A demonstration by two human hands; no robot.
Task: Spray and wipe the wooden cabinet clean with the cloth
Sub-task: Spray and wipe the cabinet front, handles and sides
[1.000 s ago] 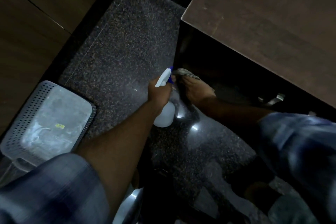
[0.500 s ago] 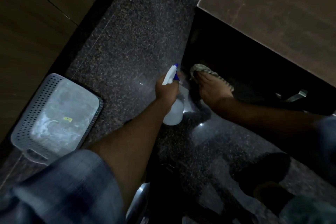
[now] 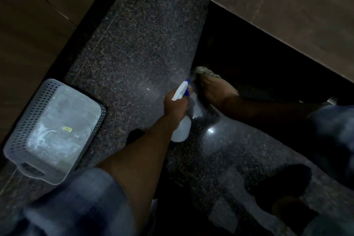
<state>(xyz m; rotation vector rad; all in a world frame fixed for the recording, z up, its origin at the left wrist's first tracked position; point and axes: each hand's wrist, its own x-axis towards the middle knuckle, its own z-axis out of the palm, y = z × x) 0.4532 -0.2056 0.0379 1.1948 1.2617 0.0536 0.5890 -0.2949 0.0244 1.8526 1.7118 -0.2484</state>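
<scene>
My left hand (image 3: pixel 175 105) grips a white spray bottle (image 3: pixel 182 128) with a white and blue trigger head, its nozzle pointing toward the dark cabinet front. My right hand (image 3: pixel 216 92) presses a patterned grey cloth (image 3: pixel 206 72) flat against the shadowed front face of the wooden cabinet (image 3: pixel 287 15), just below its brown top. Only the cloth's upper edge shows past my fingers. The two hands are close together, the bottle's head nearly touching my right hand.
A perforated grey plastic basket (image 3: pixel 51 130) lies upside down on the speckled dark granite floor (image 3: pixel 138 34) at the left. Brown wooden panels (image 3: pixel 28 15) line the far left. A metal handle (image 3: pixel 331 100) shows on the cabinet front at right.
The view has shifted a little. Both hands stay together at the cabinet front; my right hand and the cloth have edged slightly along the dark face. The bottle remains in my left hand.
</scene>
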